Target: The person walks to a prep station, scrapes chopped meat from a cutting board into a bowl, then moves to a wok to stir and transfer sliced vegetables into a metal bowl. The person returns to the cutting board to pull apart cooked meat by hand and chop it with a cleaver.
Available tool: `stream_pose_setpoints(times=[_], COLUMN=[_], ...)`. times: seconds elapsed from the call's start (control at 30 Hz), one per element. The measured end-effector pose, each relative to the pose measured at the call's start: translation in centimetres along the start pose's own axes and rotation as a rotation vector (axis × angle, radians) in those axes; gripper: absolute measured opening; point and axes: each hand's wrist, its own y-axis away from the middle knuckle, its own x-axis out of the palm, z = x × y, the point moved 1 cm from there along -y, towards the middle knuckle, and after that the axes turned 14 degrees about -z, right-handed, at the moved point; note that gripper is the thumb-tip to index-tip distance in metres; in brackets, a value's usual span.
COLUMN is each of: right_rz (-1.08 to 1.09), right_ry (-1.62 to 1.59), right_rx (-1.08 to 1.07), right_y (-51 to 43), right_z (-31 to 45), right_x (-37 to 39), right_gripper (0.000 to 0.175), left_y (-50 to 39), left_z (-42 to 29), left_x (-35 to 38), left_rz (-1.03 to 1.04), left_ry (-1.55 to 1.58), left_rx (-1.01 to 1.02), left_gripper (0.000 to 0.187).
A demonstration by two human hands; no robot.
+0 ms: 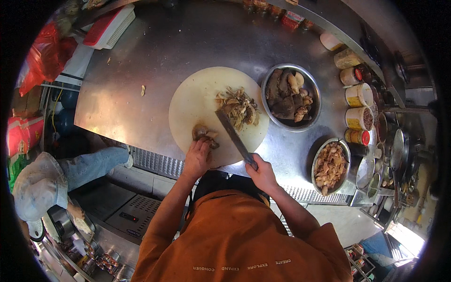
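Observation:
My left hand (197,158) rests its fingers on a brown piece of cooked meat (201,132) near the front left of a round white cutting board (190,91). My right hand (262,172) grips the handle of a cleaver (234,137). Its blade points away from me and stands almost edge-on, with its far end at a heap of sliced meat (239,107). Right of the board, partly behind its rim, a round steel bowl (318,86) holds large dark meat pieces (287,95). Nearer me on the right, another steel bowl (348,165) contains chopped pale-brown food (329,167).
Jars and tubs (358,95) line the right side of the steel table (130,70). A red and white plastic basket (110,28) lies at the far left. Behind me on the left, another person (42,187) bends beside a counter with steel containers (109,259).

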Motion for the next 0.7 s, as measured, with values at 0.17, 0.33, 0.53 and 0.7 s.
stream_pose_setpoints(times=[0.17, 0.33, 0.53, 0.7], right_rz=[0.163, 0.233, 0.241, 0.236], right_ry=[0.042, 0.103, 0.201, 0.274], right_rx=[0.023, -0.013, -0.104, -0.077], right_y=[1.9, 1.8, 1.0, 1.1], right_z=[0.4, 0.8, 1.0, 1.4], right_x=[-1.2, -1.1, -1.2, -1.2], right_gripper=[0.022, 0.023, 0.023, 0.026], left_y=[0.5, 0.0, 0.0, 0.1], left_z=[2.0, 2.4, 2.0, 2.5], left_x=[0.0, -0.3, -0.2, -0.1], left_rz=[-0.174, -0.147, -0.203, -0.172], left_ry=[0.099, 0.023, -0.019, -0.016], left_rx=[-0.07, -0.097, -0.162, -0.217], left_gripper=[0.031, 0.03, 0.037, 0.038])
